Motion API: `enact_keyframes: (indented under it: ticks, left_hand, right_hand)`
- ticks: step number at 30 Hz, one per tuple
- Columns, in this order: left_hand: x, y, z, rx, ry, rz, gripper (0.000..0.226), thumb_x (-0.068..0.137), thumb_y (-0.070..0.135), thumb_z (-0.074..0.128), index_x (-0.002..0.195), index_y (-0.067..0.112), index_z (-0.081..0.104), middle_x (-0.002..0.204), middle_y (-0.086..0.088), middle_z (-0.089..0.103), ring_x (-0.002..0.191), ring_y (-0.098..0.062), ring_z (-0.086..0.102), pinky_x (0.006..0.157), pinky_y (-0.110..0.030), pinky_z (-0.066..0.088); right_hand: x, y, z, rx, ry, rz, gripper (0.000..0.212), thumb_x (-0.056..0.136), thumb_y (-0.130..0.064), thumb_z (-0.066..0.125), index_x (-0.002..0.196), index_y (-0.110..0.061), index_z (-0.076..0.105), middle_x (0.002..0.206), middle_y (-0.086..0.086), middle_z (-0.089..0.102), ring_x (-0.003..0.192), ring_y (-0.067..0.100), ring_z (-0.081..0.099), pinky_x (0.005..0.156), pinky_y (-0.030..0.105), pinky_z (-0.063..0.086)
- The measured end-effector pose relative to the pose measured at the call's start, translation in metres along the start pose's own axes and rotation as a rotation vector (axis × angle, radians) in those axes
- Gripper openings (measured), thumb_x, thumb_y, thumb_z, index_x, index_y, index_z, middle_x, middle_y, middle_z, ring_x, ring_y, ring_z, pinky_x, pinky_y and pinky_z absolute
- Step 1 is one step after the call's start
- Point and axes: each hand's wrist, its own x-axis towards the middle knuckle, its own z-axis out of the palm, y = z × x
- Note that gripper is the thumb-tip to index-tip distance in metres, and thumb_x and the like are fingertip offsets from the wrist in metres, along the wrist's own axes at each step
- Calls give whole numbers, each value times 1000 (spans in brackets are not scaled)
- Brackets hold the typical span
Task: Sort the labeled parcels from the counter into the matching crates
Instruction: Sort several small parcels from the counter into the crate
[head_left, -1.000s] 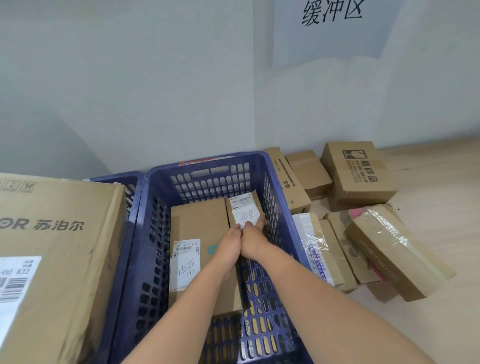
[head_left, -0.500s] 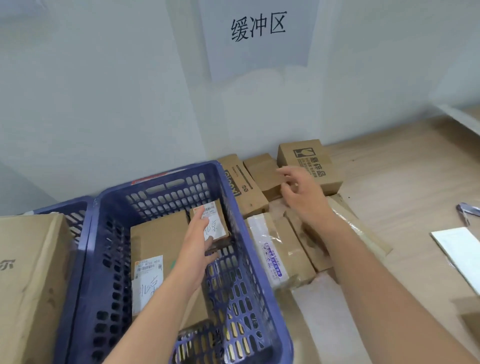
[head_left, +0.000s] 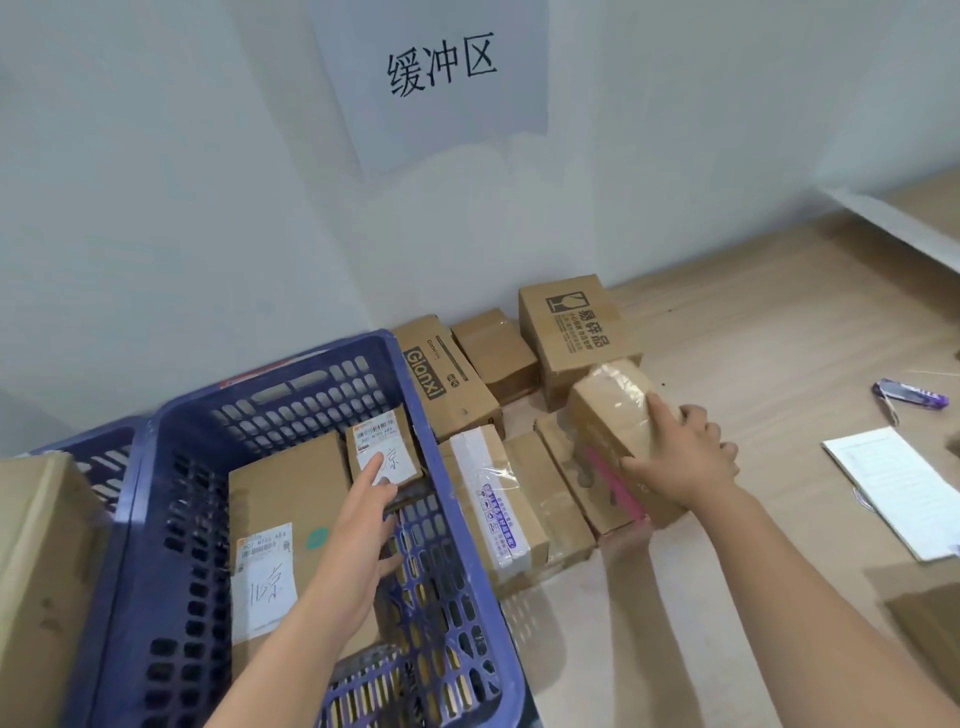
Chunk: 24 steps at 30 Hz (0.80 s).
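A blue plastic crate (head_left: 457, 499) stands on the wooden counter and holds two labeled cardboard parcels: a large flat one (head_left: 285, 499) and a small one (head_left: 387, 449) at the back. My left hand (head_left: 363, 519) is inside the crate, fingers apart, its fingertips resting on the small parcel's white label. My right hand (head_left: 680, 457) grips a taped brown parcel (head_left: 613, 415) with a pink stripe, tilted up over the pile of parcels right of the crate.
More parcels lie by the wall: a Gianxi box (head_left: 447, 379), a fragile-marked box (head_left: 571, 332), a white-labeled parcel (head_left: 493, 504). A second blue crate (head_left: 104, 452) and a big carton (head_left: 41, 571) sit at left. Paper sheets (head_left: 898, 488) and a purple cutter (head_left: 909, 393) lie at right.
My right hand left the small parcel in the crate, reached right over the pile and took hold of the taped parcel, tilting it up. My left hand stayed on the small parcel.
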Motion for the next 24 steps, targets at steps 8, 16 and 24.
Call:
enact_keyframes:
  ticks: [8, 16, 24]
  left_hand:
    - [-56, 52, -15, -57, -125, 187, 37, 102, 47, 50, 104, 83, 39, 164, 20, 26, 151, -21, 28, 116, -60, 30]
    - [-96, 95, -51, -360, -405, 247, 49, 102, 41, 55, 146, 54, 39, 145, 11, 58, 131, -28, 57, 103, -57, 48]
    - [-139, 88, -97, -465, -401, 386, 38, 102, 25, 50, 136, 42, 54, 127, 6, 72, 115, -20, 70, 92, -46, 56]
  right_hand:
    - [-121, -100, -106, 1375, -219, -370, 77, 71, -44, 83, 141, -37, 53, 128, 8, 64, 100, 26, 72, 76, 41, 61]
    - [-216, -187, -123, 1689, -686, -356, 23, 80, -34, 70, 74, -17, 85, 85, 11, 79, 67, 21, 77, 55, 32, 61]
    - [-233, -230, -103, 1492, -675, -489, 45, 98, -45, 46, 132, -21, 63, 125, 7, 73, 114, 23, 71, 86, 38, 60]
